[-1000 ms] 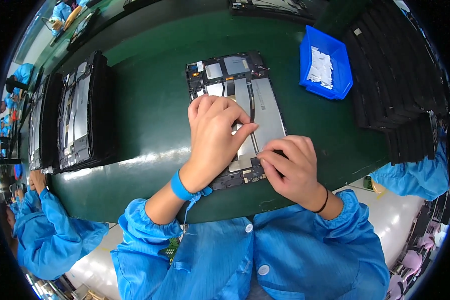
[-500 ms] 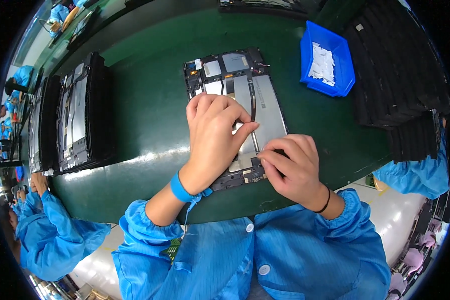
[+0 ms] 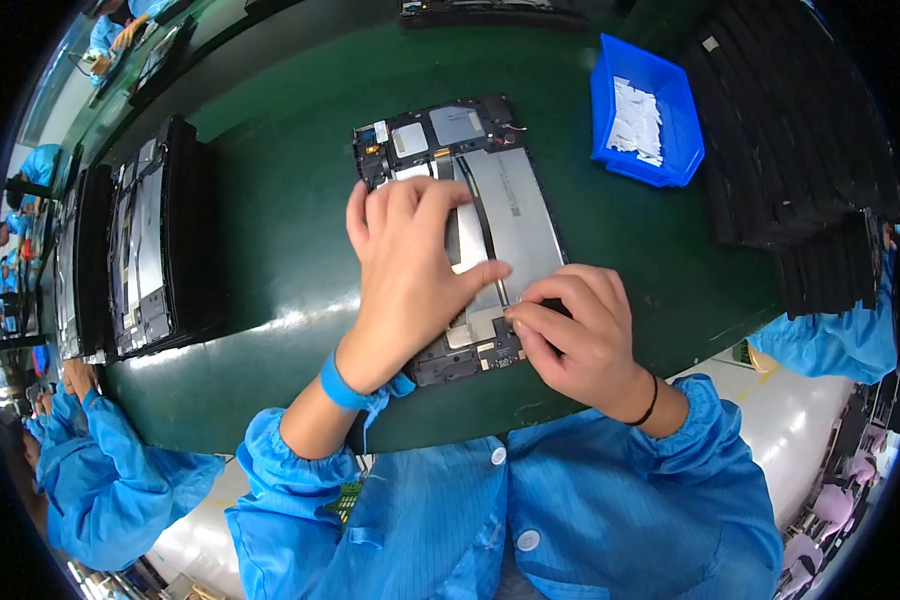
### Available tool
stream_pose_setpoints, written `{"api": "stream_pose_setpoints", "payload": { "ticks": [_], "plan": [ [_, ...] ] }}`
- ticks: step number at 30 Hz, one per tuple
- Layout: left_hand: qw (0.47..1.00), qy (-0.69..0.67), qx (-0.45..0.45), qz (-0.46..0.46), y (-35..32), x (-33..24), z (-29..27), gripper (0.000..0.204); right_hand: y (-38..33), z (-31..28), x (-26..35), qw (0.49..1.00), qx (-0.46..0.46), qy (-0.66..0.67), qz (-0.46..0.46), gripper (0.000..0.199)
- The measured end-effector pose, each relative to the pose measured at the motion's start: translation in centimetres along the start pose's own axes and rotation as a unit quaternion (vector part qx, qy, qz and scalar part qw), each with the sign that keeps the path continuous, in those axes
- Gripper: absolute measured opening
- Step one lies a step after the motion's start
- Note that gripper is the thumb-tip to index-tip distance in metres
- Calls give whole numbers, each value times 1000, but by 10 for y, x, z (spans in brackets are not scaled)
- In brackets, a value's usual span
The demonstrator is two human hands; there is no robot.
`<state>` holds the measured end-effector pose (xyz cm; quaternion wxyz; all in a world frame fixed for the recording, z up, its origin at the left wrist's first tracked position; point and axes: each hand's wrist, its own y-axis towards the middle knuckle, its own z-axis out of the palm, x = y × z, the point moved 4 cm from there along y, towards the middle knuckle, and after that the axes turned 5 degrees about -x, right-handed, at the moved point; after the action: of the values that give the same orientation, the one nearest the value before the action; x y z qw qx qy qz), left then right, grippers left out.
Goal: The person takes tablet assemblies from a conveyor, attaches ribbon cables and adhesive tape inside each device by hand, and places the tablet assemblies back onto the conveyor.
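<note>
An opened tablet (image 3: 520, 200) lies on the green table in front of me, its metal battery plates and circuit parts bare. A thin black flat cable (image 3: 483, 215) runs lengthwise down its middle. My left hand (image 3: 405, 255) rests over the tablet's left half, fingers spread and thumb stretched toward the cable; nothing shows in its grasp. At the cable's lower end my right hand (image 3: 575, 335) has thumb and forefinger pinched together. Whether they grip the cable end or something smaller is hidden by the fingertips. A blue band (image 3: 345, 385) circles my left wrist.
A blue bin (image 3: 678, 120) with small white pieces (image 3: 636, 125) stands at the far right. Beside it rises a tall stack of black trays (image 3: 790, 130). More opened tablets (image 3: 145, 240) are stacked at the left, near a co-worker's blue sleeve (image 3: 120, 440). The green table (image 3: 280, 200) extends around the tablet.
My left hand has shifted slightly left, and its thumb and forefinger have parted from the cable. The right hand stays pinched at the cable's lower end. The tablet sits slightly further left in view.
</note>
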<state>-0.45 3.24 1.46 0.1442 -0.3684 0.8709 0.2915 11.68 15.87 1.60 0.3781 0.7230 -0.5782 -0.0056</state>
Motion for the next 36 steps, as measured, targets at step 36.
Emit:
{"api": "stream_pose_setpoints", "payload": {
  "ticks": [36],
  "plan": [
    [667, -576, -161, -445, -21, 130, -9, 49, 135, 26, 10, 745, -48, 555, 368, 54]
  ]
}}
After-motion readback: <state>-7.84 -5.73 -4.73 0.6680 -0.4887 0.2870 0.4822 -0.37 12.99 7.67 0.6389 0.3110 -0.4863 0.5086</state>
